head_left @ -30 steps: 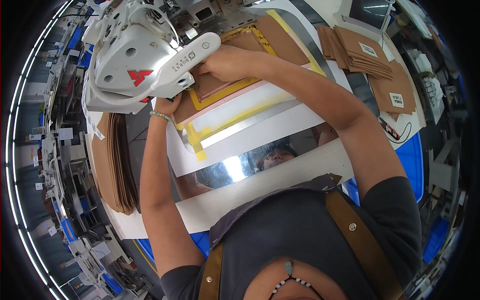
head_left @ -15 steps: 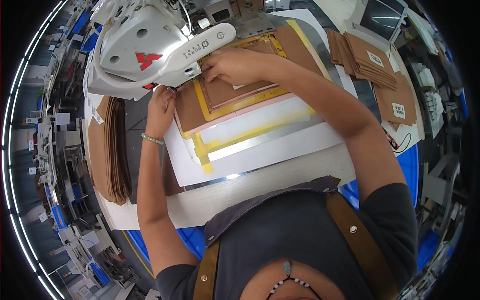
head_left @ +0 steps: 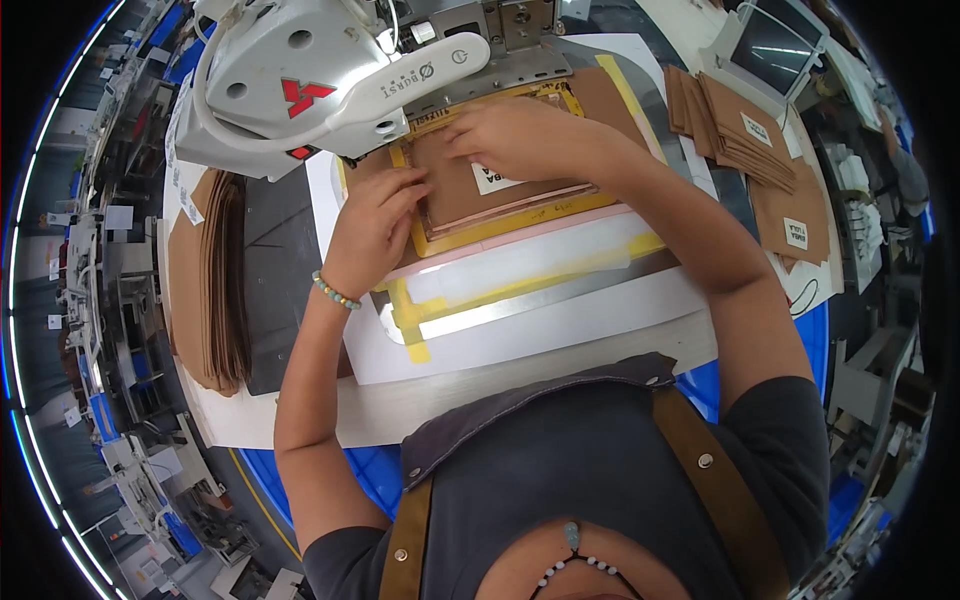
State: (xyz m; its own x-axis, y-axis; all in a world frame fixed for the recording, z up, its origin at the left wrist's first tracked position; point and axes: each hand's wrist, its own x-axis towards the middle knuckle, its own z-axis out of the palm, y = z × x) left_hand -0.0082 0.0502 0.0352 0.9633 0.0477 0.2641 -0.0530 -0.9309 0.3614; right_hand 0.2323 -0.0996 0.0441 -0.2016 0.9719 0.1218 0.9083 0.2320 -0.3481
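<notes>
A brown flat piece [head_left: 470,207] with a white printed label [head_left: 495,182] lies in a yellow frame [head_left: 553,207] under the head of a white sewing machine [head_left: 260,95]. My left hand [head_left: 385,215] is at the piece's left part, fingers loosely bent and apart, tips touching it. My right hand [head_left: 510,145] lies over its upper part, fingers curved and apart, fingertips down near the label. The frame sits on a metal plate with yellow tape [head_left: 415,340], over a white sheet [head_left: 520,340].
Folded brown pieces [head_left: 207,280] stand stacked at the left. More labelled brown pieces [head_left: 755,140] lie at the right, near a screen [head_left: 770,55]. Blue bins [head_left: 810,340] show below the table's edge. Rows of other machines line both sides.
My left hand has left the machine head's lower edge and moved right onto the framed piece. The label by my right hand shows more. The whole view has shifted slightly.
</notes>
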